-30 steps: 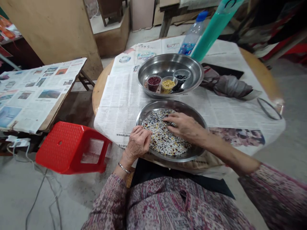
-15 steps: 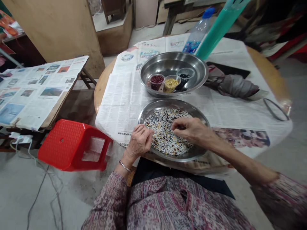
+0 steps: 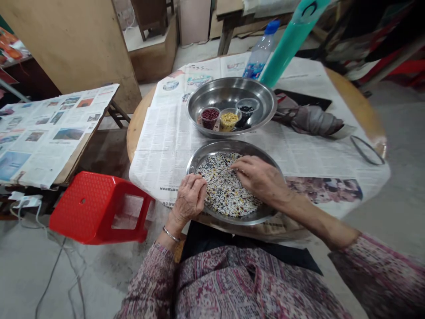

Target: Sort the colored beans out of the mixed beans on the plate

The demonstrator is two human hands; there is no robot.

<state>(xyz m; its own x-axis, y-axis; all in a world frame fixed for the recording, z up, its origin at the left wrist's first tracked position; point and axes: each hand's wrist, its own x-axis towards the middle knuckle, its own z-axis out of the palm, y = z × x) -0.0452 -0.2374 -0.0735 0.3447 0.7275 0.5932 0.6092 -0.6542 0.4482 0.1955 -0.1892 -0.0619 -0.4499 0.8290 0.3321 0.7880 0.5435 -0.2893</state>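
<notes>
A round metal tray (image 3: 275, 173) in front of me holds a spread of white rice mixed with yellow, dark red and black beans (image 3: 226, 195). My left hand (image 3: 190, 195) lies at the tray's left rim, its fingers curled in; what they hold, if anything, is hidden. Over the right half of the grains, my right hand (image 3: 260, 179) is bent down with thumb and fingers drawn together at the surface. Anything between those fingertips is too small to make out. Behind the tray, a deeper metal basin (image 3: 265, 104) contains plastic cups of red beans (image 3: 210, 117), yellow beans (image 3: 229, 120) and black beans (image 3: 246, 110).
Newspaper (image 3: 159, 146) covers the round table. Behind the basin stand a plastic bottle (image 3: 259, 55) and a tall turquoise bottle (image 3: 288, 42). A folded grey umbrella (image 3: 308, 119) lies to the right. On the floor at left is a red stool (image 3: 89, 208).
My right hand has shifted slightly toward the far side of the tray, its fingers lowered to the grains. My left hand keeps its place at the rim. The whole view has shifted a little.
</notes>
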